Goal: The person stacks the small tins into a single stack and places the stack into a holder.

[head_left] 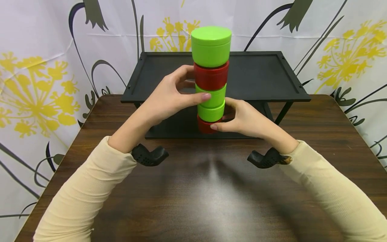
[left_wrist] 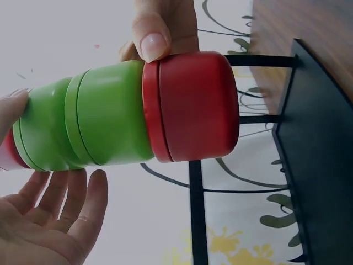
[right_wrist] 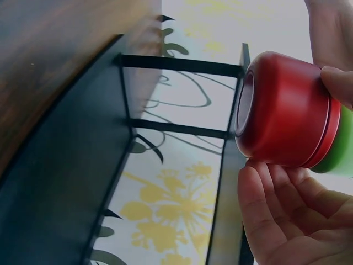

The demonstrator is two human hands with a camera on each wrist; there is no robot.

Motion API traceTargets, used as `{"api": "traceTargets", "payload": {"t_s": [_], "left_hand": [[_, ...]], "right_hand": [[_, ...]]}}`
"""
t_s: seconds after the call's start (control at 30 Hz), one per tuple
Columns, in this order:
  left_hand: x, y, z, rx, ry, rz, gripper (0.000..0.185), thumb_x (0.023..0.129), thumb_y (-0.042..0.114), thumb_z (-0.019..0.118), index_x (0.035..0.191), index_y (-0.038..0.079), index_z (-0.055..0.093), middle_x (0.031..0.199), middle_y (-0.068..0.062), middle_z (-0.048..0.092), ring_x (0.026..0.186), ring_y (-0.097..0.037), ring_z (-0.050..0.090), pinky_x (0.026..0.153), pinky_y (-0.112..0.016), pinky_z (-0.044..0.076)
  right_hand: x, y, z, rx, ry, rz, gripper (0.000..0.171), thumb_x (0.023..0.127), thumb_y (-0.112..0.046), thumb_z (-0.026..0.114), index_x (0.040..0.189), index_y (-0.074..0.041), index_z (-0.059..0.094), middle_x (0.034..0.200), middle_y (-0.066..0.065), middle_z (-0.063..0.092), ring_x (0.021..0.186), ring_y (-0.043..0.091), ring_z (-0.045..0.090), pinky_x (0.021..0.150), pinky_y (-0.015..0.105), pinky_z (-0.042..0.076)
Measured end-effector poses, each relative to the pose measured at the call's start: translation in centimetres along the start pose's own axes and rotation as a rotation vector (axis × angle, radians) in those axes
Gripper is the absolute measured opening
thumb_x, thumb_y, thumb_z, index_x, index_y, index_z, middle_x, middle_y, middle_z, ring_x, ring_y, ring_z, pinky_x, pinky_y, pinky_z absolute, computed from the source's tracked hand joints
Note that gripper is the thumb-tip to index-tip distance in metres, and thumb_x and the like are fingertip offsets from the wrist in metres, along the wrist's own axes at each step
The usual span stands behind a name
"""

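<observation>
Several round lidded jars stand in one upright column, held off any surface in front of a black rack. A wide green jar point(head_left: 211, 47) tops it, then a red jar point(head_left: 211, 78), two green jars point(head_left: 210, 114) and a red jar point(head_left: 205, 127) at the bottom. My left hand point(head_left: 176, 90) grips the column midway, its thumb across the upper of those two green jars. Lower down, my right hand point(head_left: 245, 117) holds the bottom red jar point(right_wrist: 289, 110), thumb in front and fingers on its far side. That jar's underside shows in the right wrist view.
The black two-tier rack point(head_left: 257, 72) stands behind the column on a dark wooden table point(head_left: 136, 201). Its lower shelf point(right_wrist: 60, 143) lies below the column. A white curtain with a plant print point(head_left: 39, 101) hangs at the back. Black wrist mounts point(head_left: 149, 156) sit at both cuffs.
</observation>
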State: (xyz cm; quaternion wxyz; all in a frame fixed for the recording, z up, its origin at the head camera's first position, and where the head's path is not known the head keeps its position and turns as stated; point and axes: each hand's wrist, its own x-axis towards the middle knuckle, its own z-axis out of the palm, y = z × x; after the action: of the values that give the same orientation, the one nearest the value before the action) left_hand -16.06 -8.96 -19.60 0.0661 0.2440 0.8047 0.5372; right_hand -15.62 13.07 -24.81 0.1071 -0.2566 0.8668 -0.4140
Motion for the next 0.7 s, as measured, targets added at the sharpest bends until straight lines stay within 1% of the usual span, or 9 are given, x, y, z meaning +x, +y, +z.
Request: {"api": "traceTargets", "payload": {"t_s": [0.17,0.37,0.5,0.7], "left_hand": [[0.4,0.5,-0.3,-0.030,0.013,0.002,0.053,0.084,0.018,0.070,0.133,0.016,0.050,0.134,0.001,0.054,0.122,-0.016,0.052,0.098,-0.041,0.049],[1.0,0.8,-0.8,-0.067,0.024,0.013,0.052,0.085,0.019,0.068,0.133,0.016,0.050,0.134,-0.001,0.054,0.122,-0.017,0.052,0.099,-0.041,0.049],[1.5,0.9,-1.0,-0.064,0.032,0.040,0.052,0.086,0.019,0.066,0.135,0.016,0.048,0.135,-0.002,0.053,0.122,-0.018,0.053,0.101,-0.041,0.047],[2.3,1.2,-1.3,-0.071,0.046,0.053,0.051,0.086,0.020,0.065,0.135,0.016,0.049,0.133,-0.003,0.055,0.122,-0.018,0.055,0.103,-0.040,0.045]], "right_hand": [[0.3,-0.7,-0.7,0.003,0.012,-0.015,0.047,0.084,-0.020,0.073,0.125,-0.006,0.054,0.115,0.009,0.064,0.103,0.020,0.061,0.092,0.037,0.051],[0.8,-1.1,-1.3,-0.011,0.032,-0.010,0.047,0.083,-0.018,0.074,0.124,-0.006,0.056,0.114,0.009,0.065,0.101,0.020,0.061,0.090,0.036,0.052],[1.3,-1.2,-1.9,-0.017,0.033,-0.004,0.047,0.083,-0.018,0.073,0.124,-0.006,0.055,0.115,0.011,0.065,0.102,0.021,0.062,0.091,0.037,0.052],[2.2,-1.4,-2.8,0.009,0.021,-0.004,0.047,0.084,-0.018,0.072,0.126,-0.006,0.055,0.116,0.011,0.064,0.104,0.022,0.061,0.094,0.038,0.051]]}}
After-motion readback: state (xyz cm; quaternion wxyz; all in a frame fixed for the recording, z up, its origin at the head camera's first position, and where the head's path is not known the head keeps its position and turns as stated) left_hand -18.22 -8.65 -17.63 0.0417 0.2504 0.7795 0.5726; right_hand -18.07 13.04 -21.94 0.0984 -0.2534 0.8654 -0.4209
